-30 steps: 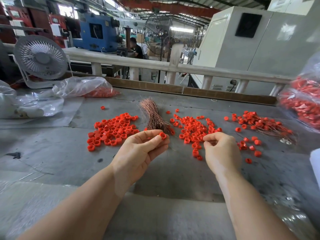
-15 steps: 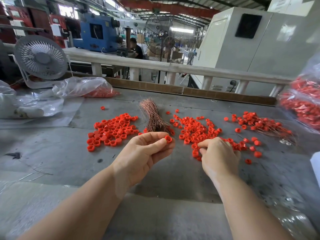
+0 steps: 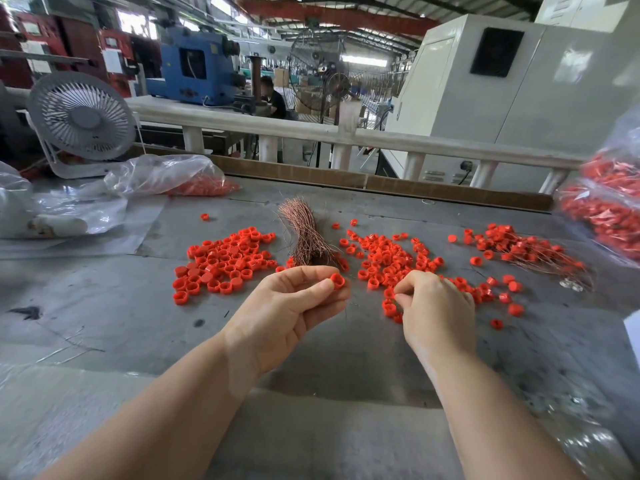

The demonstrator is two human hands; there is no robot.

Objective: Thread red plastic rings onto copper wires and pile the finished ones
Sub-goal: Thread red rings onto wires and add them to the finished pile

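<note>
**Ring pinched in left, right picking at loose rings**

My left hand (image 3: pixel 291 306) pinches one red ring (image 3: pixel 337 280) between thumb and fingertip, held above the table (image 3: pixel 104 306), just in front of the copper wire bundle (image 3: pixel 304 237). My right hand (image 3: pixel 436 306) has curled fingers down on the middle scatter of rings (image 3: pixel 391 261), thumb and forefinger pinching at one there. Another ring heap (image 3: pixel 221 261) lies left of the wires. Finished wired rings (image 3: pixel 526 251) pile at right. Bagged rings (image 3: pixel 606 209) far right, desk fan (image 3: pixel 81 116) far left.
</note>
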